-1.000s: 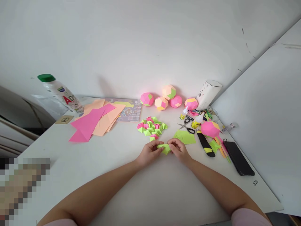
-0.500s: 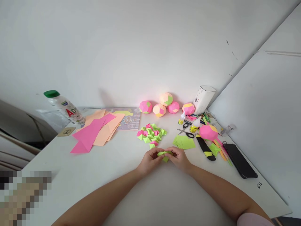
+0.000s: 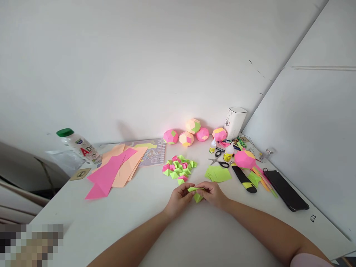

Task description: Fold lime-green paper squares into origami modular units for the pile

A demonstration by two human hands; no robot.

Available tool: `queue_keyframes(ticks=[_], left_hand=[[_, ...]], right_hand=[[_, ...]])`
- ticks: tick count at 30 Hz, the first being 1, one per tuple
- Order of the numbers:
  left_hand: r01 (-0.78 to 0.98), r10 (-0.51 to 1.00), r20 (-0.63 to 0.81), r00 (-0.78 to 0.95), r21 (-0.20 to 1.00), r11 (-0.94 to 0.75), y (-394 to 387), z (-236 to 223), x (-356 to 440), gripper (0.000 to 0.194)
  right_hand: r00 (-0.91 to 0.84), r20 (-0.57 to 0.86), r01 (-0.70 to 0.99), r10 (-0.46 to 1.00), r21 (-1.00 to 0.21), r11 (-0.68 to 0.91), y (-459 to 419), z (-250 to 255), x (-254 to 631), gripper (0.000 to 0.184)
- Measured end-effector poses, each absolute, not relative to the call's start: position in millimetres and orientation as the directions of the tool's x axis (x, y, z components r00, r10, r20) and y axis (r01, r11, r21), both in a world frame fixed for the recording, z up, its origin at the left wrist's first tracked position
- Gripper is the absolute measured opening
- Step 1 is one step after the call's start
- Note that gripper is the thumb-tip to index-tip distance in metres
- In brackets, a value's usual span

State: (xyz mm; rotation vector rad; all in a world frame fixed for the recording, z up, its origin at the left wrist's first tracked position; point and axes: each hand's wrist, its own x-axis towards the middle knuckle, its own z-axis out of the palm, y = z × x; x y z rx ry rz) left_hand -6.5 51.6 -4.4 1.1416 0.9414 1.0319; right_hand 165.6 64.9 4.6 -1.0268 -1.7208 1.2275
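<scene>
Between my two hands is a small piece of green paper point(image 3: 198, 197), partly folded and hanging to a point below the fingertips. My left hand point(image 3: 179, 200) pinches its left end, and my right hand point(image 3: 215, 196) grips the right end with the thumb across the front. The fingers hide part of the folds. Just beyond lies a pile of small folded green and pink paper pieces point(image 3: 178, 168). A stack of flat green paper squares point(image 3: 218, 174) rests to the right of the pile, beyond my right hand.
Scissors point(image 3: 222, 163), two glue bottles point(image 3: 228, 152), a black-and-yellow cutter point(image 3: 244, 180) and a black phone point(image 3: 286, 191) lie at right. Several paper balls point(image 3: 186, 139) line the wall. Pink and peach sheets point(image 3: 107, 176), a notebook point(image 3: 152, 154) and a white bottle point(image 3: 83, 148) are at left.
The green paper's upper edge has been folded over, and my fingers have shifted along it. The whole view has tilted, so the table sits lower in the picture.
</scene>
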Motion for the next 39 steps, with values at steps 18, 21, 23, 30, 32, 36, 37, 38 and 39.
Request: queue_keyframes(ticks=[18,21,23,30,32,36,37,38,39], left_hand=[[-0.130,0.957,-0.038,0.287,0.988,0.078,50.6,-2.3,-8.2,0.032],[-0.119,0.959,-0.046,0.280,0.989,0.082,50.7,-1.1,-7.7,0.033],[-0.126,0.964,-0.054,0.260,0.988,0.089,50.7,-0.3,-6.9,0.035],[-0.158,0.967,-0.065,0.247,0.982,0.107,50.7,1.8,-6.0,0.037],[-0.155,0.966,-0.072,0.248,0.981,0.112,50.8,1.4,-6.3,0.036],[-0.152,0.965,-0.078,0.249,0.981,0.118,50.6,1.5,-6.3,0.034],[-0.154,0.966,-0.078,0.247,0.981,0.119,50.5,1.7,-6.2,0.033],[-0.156,0.966,-0.079,0.245,0.981,0.119,50.4,1.9,-6.1,0.033],[-0.158,0.967,-0.078,0.245,0.980,0.119,50.4,2.0,-6.1,0.034]], right_hand=[[-0.367,0.337,0.285,0.867,-0.847,0.450,64.2,8.7,163.5,0.026],[-0.409,0.431,0.238,0.804,-0.800,0.551,64.9,6.2,164.0,0.025],[-0.426,0.467,0.228,0.774,-0.773,0.592,65.2,5.2,164.6,0.025],[-0.406,0.383,0.285,0.829,-0.809,0.514,64.2,3.6,165.9,0.027],[-0.403,0.355,0.290,0.844,-0.825,0.485,63.9,3.6,166.3,0.027],[-0.405,0.310,0.278,0.860,-0.855,0.439,63.5,5.0,166.8,0.026],[-0.409,0.298,0.275,0.862,-0.861,0.428,63.5,5.5,166.9,0.026],[-0.412,0.289,0.272,0.864,-0.866,0.419,63.5,5.9,166.9,0.026],[-0.416,0.282,0.269,0.865,-0.870,0.413,63.6,6.2,166.9,0.026]])
